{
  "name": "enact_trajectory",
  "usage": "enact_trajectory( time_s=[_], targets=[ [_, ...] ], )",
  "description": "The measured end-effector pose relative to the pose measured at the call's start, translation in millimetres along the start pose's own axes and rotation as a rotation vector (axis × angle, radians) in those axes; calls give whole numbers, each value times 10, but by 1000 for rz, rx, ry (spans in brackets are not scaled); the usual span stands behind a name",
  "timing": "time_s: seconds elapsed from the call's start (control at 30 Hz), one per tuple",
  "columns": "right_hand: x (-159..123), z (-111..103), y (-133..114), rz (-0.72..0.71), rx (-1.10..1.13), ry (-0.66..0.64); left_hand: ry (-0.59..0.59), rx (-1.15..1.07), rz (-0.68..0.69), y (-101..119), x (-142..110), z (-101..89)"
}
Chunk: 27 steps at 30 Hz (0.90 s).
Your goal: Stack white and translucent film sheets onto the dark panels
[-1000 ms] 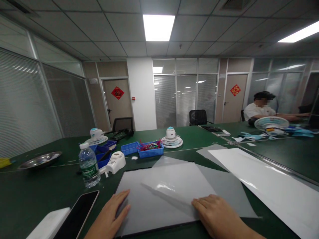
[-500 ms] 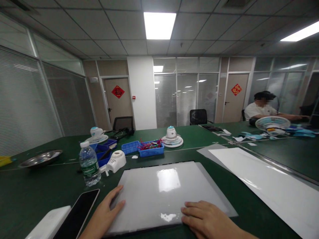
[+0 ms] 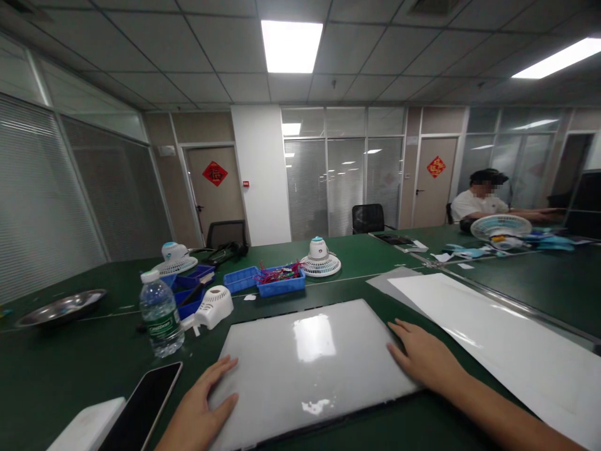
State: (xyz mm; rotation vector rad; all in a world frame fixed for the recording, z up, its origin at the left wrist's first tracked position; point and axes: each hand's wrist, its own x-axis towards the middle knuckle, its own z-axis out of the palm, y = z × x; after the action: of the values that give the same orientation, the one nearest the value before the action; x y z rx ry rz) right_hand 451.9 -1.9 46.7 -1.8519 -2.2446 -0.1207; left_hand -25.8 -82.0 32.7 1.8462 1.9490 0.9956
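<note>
A white, glossy rectangular panel (image 3: 282,369) with a thin dark edge lies flat on the green table before me. Bright light reflects off its surface, and a small white patch shows near its front edge. My left hand (image 3: 200,404) rests at the panel's left side, thumb and fingers apart on its border. At the right side, my right hand (image 3: 420,354) touches the border with its thumb and fingers spread. The undersides of both hands are hidden. Left of my left hand lie a black-screened phone (image 3: 143,404) and a white box-like object (image 3: 89,426).
A water bottle (image 3: 160,319), a white plastic housing (image 3: 216,307) and blue bins (image 3: 282,288) with wired parts stand beyond the panel. Large white sheets (image 3: 498,332) lie right. A metal tray (image 3: 61,308) is far left. A person (image 3: 481,197) sits at the far right.
My right hand has moved from the panel's front edge to its right side. The translucent sheet that jutted out at the right now lines up with the panel. The view has shifted slightly right.
</note>
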Motion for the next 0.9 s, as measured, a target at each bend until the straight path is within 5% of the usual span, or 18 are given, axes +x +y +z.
enact_trajectory(
  time_s=[0.17, 0.4, 0.53, 0.73, 0.9],
  targets=[
    [34, 66, 68, 33, -39, -5, 51, 24, 48, -26, 10, 37],
    [11, 211, -28, -6, -79, 26, -27, 159, 102, -80, 27, 1],
    [167, 152, 327, 82, -131, 82, -51, 199, 113, -55, 12, -5],
    [272, 91, 1016, 410, -210, 85, -69, 234, 118, -35, -14, 25],
    [228, 112, 1134, 420, -148, -43, -75, 228, 142, -59, -43, 60]
  ],
)
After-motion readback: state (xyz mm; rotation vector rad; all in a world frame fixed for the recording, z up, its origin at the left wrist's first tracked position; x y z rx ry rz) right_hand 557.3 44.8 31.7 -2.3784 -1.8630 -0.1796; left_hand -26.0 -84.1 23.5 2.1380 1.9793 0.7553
